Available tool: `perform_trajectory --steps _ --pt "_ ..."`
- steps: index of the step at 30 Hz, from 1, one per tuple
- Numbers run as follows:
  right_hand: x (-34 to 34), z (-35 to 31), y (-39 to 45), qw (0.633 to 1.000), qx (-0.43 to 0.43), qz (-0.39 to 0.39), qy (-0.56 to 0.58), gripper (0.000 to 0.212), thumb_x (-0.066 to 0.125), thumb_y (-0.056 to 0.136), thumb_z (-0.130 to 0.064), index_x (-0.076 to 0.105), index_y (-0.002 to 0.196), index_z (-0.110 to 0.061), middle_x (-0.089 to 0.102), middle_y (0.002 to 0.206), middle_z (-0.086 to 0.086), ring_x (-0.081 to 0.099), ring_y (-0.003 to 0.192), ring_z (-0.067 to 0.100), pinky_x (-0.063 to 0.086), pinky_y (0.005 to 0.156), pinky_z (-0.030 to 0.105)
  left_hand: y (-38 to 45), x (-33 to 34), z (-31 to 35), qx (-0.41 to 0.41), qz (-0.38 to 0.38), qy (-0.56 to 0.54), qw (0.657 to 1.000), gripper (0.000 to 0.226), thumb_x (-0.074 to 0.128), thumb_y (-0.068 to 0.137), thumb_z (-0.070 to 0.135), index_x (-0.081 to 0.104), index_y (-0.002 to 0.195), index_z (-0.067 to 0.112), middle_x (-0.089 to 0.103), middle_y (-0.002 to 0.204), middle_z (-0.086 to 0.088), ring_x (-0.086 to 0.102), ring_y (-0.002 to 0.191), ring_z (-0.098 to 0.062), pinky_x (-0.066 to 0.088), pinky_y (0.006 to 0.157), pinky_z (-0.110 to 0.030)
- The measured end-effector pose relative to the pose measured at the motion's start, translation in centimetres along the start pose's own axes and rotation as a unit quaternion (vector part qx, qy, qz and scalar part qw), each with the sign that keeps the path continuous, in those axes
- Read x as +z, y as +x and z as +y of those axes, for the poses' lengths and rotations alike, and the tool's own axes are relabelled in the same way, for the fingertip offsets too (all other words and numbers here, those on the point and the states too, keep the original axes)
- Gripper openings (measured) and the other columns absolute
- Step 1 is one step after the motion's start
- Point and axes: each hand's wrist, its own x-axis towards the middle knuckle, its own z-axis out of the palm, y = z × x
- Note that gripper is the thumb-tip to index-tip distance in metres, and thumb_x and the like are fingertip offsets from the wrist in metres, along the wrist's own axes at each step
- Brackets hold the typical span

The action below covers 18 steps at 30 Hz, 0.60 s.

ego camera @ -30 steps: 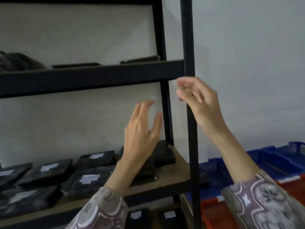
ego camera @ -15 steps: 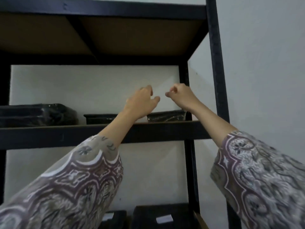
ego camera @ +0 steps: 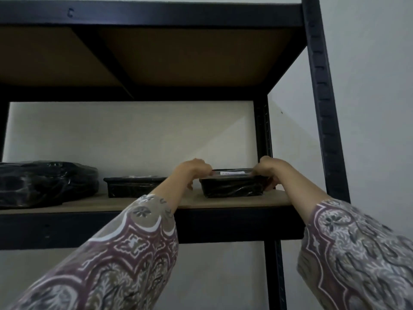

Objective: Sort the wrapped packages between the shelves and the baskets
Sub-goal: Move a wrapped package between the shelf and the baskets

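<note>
Head cam: both hands up on high shelf (ego camera: 234, 203). Left hand (ego camera: 194, 170) and right hand (ego camera: 267, 167) each curled round an end of black wrapped package (ego camera: 232, 184), which sat on shelf board by right post. Another package (ego camera: 134, 185) sat just left of it.

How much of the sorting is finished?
Hard to tell what's finished. In hand: the left hand and right hand grip a labelled package. Left: two more wrapped packages, a tray and a big bundle, sit on the shelf.
</note>
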Motion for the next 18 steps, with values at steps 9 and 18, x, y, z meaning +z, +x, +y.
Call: perform_trajectory --steps 9,18 --pt "-0.4 0.8 -0.8 0.994 -0.026 0.015 0.105 0.021 0.063 0.081 0.007 0.045 0.08 -0.004 0.052 0.115 0.021 0.052 0.115 0.037 0.048 0.095 0.049 1.3 -0.2 -1.7 0.001 -0.052 -0.107 0.993 0.043 0.073 0.076 0.004 0.053 0.112 -0.007 0.063 0.109 -0.02 0.065 0.095 -0.031 0.051 0.093 -0.04" --pt "-0.3 0.9 -0.9 0.991 -0.032 0.01 0.132 0.068 0.066 0.075 0.012 0.03 0.132 0.002 0.048 0.125 0.022 0.053 0.11 0.035 0.054 0.082 0.043 1.1 0.0 -2.0 0.015 -0.066 -0.096 0.993 0.052 0.067 0.076 -0.009 0.045 0.121 0.002 0.055 0.125 -0.017 0.056 0.114 -0.033 0.049 0.095 -0.039"
